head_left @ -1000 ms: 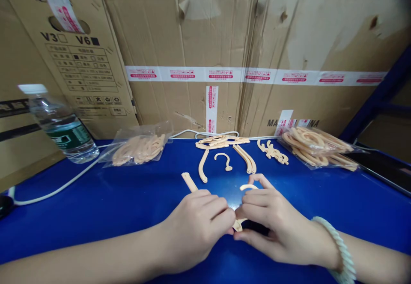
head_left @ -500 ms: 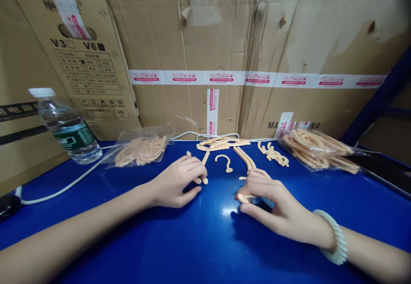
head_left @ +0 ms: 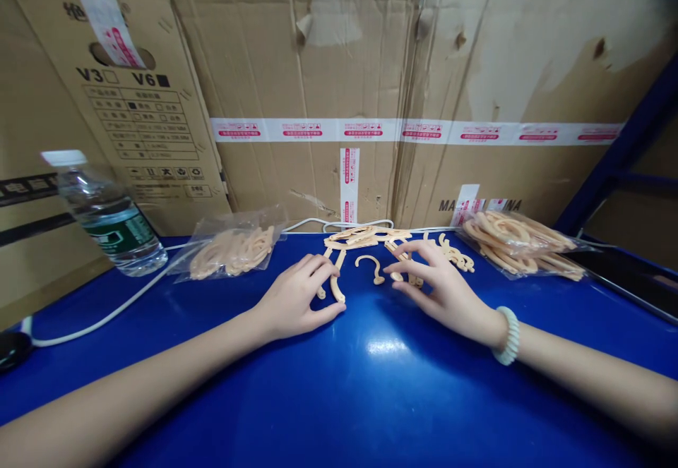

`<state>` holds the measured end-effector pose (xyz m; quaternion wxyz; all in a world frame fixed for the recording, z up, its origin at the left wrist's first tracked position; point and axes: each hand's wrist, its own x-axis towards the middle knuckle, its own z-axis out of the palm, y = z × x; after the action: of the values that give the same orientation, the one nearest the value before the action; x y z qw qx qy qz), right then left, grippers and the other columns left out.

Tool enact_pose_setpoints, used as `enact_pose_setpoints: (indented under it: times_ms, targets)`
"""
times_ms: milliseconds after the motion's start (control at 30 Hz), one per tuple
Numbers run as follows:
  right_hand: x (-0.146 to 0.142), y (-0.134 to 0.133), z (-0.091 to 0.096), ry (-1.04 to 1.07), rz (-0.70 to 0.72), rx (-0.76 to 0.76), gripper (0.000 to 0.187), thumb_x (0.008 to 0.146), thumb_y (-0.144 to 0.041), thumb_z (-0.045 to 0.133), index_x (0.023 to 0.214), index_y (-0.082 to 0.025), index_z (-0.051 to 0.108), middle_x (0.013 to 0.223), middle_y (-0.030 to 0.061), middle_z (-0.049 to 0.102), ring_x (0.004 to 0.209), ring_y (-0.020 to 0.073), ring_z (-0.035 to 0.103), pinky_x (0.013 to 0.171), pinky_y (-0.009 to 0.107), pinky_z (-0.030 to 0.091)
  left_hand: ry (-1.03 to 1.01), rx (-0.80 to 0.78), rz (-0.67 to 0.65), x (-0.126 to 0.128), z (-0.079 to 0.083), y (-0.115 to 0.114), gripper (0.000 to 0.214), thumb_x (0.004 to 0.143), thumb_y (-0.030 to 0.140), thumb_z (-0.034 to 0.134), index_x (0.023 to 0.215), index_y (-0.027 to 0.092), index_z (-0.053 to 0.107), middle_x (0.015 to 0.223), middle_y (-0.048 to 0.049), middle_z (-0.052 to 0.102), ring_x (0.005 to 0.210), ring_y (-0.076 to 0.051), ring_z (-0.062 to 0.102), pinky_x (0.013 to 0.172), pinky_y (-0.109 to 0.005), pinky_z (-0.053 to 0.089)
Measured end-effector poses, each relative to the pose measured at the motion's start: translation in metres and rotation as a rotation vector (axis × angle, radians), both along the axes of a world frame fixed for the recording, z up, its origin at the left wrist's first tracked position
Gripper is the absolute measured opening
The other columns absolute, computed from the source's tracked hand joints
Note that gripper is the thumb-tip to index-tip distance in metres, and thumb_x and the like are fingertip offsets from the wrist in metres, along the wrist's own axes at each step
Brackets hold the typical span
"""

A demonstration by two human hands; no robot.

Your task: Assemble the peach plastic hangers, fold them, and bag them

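Note:
My left hand (head_left: 301, 293) rests on the blue table with its fingers spread over pale wooden-looking curved bars (head_left: 337, 289). Its thumb tip lies beside the near end of one bar. My right hand (head_left: 442, 286) has its fingers apart around a small pale piece with a rounded end (head_left: 397, 277); the rest of that piece is hidden under the fingers. Between both hands lies a pale hook (head_left: 377, 270), its curve to the left. Flat pale pieces (head_left: 365, 236) are stacked behind it. More hook-shaped pieces (head_left: 460, 258) lie beyond my right hand, partly covered.
Clear bags of pale pieces lie at left (head_left: 233, 249) and right (head_left: 522, 242). A water bottle (head_left: 114, 221) stands far left, near a white cable (head_left: 95, 330). Cardboard sheets (head_left: 296, 80) wall off the back. A dark flat object (head_left: 635, 288) sits at the right edge.
My right hand has moved away from me with the small pale piece, which now lies beside the hook, and its fingers have spread. My left hand's fingers have loosened over the bars.

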<state>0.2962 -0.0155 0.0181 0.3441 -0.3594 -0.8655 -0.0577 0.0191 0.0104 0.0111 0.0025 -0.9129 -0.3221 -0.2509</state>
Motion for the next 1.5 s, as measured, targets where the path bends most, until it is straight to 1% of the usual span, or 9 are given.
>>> enact_pose_setpoints:
  times_ms: [200,300,533,867,1000,1133,1267,1367,1500]
  targets:
    - [-0.008,0.025,-0.006,-0.09,0.092,-0.132,0.032,0.086,-0.017,0.067,0.117,-0.022,0.065,0.126,0.0132,0.057,0.121,0.0277,0.053,0.1,0.051,0.047,0.026,0.019,0.006,-0.001,-0.003,-0.003,0.036,0.088,0.037,0.061,0.119,0.019,0.059,0.126,-0.0149,0.059,0.117,-0.032,0.055,0.094,-0.05,0.05]
    - [-0.002,0.022,-0.004,-0.087,0.071,-0.173,0.026,0.09,-0.018,0.063,0.116,-0.019,0.065,0.118,0.0121,0.059,0.112,0.0248,0.058,0.097,0.046,0.05,0.041,0.031,0.004,-0.001,-0.004,-0.005,0.032,0.09,0.035,0.059,0.118,0.02,0.062,0.13,-0.0157,0.057,0.119,-0.032,0.055,0.095,-0.049,0.051]
    - [0.024,0.018,0.015,-0.228,-0.094,-0.249,0.019,0.09,-0.02,0.062,0.108,-0.018,0.066,0.089,0.006,0.066,0.079,0.0205,0.063,0.075,0.038,0.053,0.031,0.045,-0.056,0.002,-0.007,-0.006,0.018,0.095,0.027,0.054,0.101,0.019,0.069,0.109,-0.0109,0.067,0.104,-0.026,0.063,0.088,-0.041,0.054]
    - [0.006,0.012,-0.003,-0.296,0.02,-0.198,0.03,0.097,-0.014,0.044,0.12,-0.019,0.062,0.117,0.0109,0.068,0.119,0.0273,0.053,0.1,0.051,0.042,-0.005,0.06,-0.069,0.001,-0.013,0.001,0.015,0.093,0.026,0.061,0.103,0.018,0.068,0.107,-0.0094,0.07,0.102,-0.025,0.065,0.089,-0.04,0.055]
    - [0.009,0.013,0.0,-0.252,-0.013,-0.243,0.032,0.098,-0.02,0.043,0.125,-0.017,0.06,0.119,0.0137,0.066,0.113,0.0271,0.057,0.097,0.047,0.046,-0.009,0.061,-0.07,0.0,-0.015,0.002,0.015,0.091,0.025,0.065,0.102,0.016,0.069,0.108,-0.0098,0.069,0.104,-0.026,0.064,0.09,-0.04,0.054]
    - [0.034,0.025,0.019,-0.243,-0.092,-0.268,0.033,0.097,-0.026,0.042,0.121,-0.017,0.062,0.113,0.0142,0.068,0.107,0.0277,0.062,0.094,0.046,0.049,-0.006,0.063,-0.071,0.0,-0.015,0.002,0.017,0.09,0.026,0.067,0.102,0.015,0.068,0.11,-0.0107,0.069,0.105,-0.026,0.064,0.09,-0.041,0.054]
    - [0.077,0.04,0.034,-0.365,-0.185,-0.395,0.047,0.085,-0.03,0.057,0.13,-0.018,0.058,0.128,0.0151,0.061,0.116,0.0314,0.06,0.1,0.047,0.046,0.001,0.073,-0.069,0.001,-0.014,0.001,0.023,0.089,0.028,0.068,0.108,0.016,0.066,0.112,-0.0112,0.068,0.106,-0.027,0.063,0.091,-0.043,0.055]
    - [0.102,0.046,0.035,-0.477,-0.302,-0.476,0.063,0.075,-0.023,0.064,0.137,-0.016,0.053,0.132,0.0173,0.058,0.121,0.0354,0.057,0.103,0.05,0.044,0.005,0.078,-0.071,0.001,-0.013,0.0,0.022,0.09,0.028,0.067,0.109,0.016,0.066,0.113,-0.0109,0.068,0.106,-0.027,0.063,0.091,-0.043,0.055]
    - [0.108,0.049,0.027,-0.52,-0.279,-0.52,0.064,0.071,-0.01,0.06,0.134,-0.017,0.057,0.133,0.0148,0.06,0.125,0.0325,0.056,0.106,0.046,0.043,0.002,0.082,-0.083,0.001,-0.014,0.0,0.017,0.092,0.027,0.063,0.105,0.017,0.067,0.112,-0.0102,0.068,0.104,-0.026,0.064,0.089,-0.041,0.055]
